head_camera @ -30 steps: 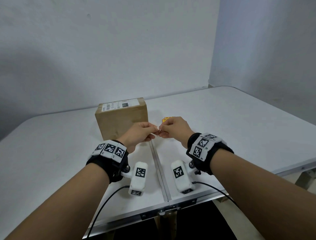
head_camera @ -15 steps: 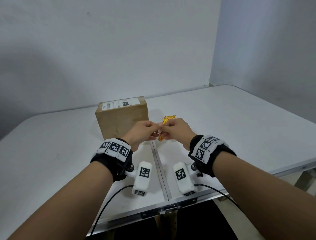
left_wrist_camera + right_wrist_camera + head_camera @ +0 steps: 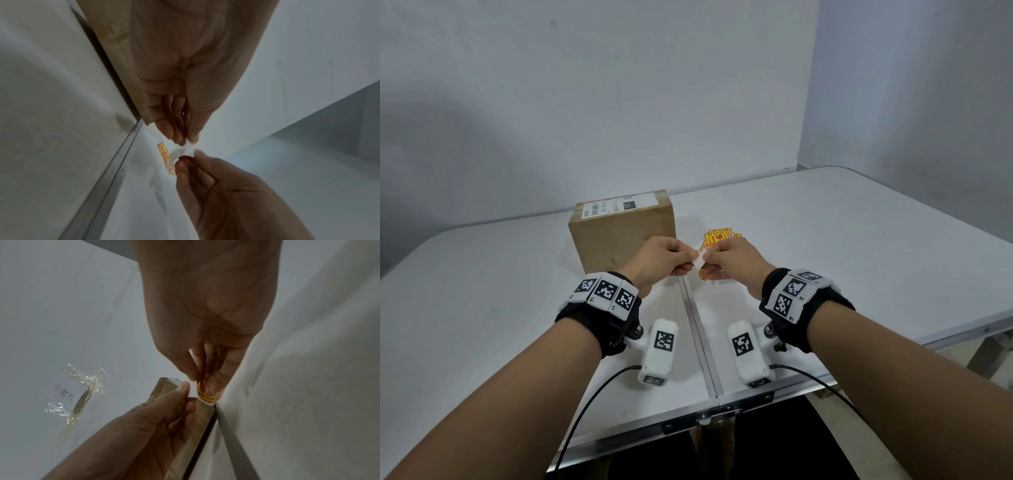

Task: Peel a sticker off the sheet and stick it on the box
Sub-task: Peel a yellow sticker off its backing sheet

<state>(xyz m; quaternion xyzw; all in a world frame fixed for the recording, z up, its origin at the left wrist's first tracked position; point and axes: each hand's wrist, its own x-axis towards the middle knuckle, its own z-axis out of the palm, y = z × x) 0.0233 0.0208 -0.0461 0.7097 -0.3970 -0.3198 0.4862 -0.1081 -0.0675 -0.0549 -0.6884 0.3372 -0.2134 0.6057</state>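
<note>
A brown cardboard box (image 3: 619, 233) with a white shipping label stands on the white table (image 3: 859, 246). Just in front of its right corner, both hands meet above the table. My left hand (image 3: 693, 257) pinches a white backing strip (image 3: 698, 264) between thumb and fingers, seen close in the left wrist view (image 3: 186, 147). My right hand (image 3: 710, 265) pinches the yellow and red sticker (image 3: 205, 397), whose lower edge shows under the fingers (image 3: 703, 274). The strip curls away from the sticker (image 3: 164, 152) between the two hands. Most of the sticker is hidden by fingers.
More yellow stickers (image 3: 719, 236) lie on the table just beyond my right hand. A metal seam (image 3: 698, 325) runs down the table's middle toward the near edge. A paper note under clear tape (image 3: 63, 392) sits on a pale surface left of the box.
The hands have drawn slightly apart, and the white backing now shows between them where only the yellow sticker showed before. The loose stickers behind are more exposed.
</note>
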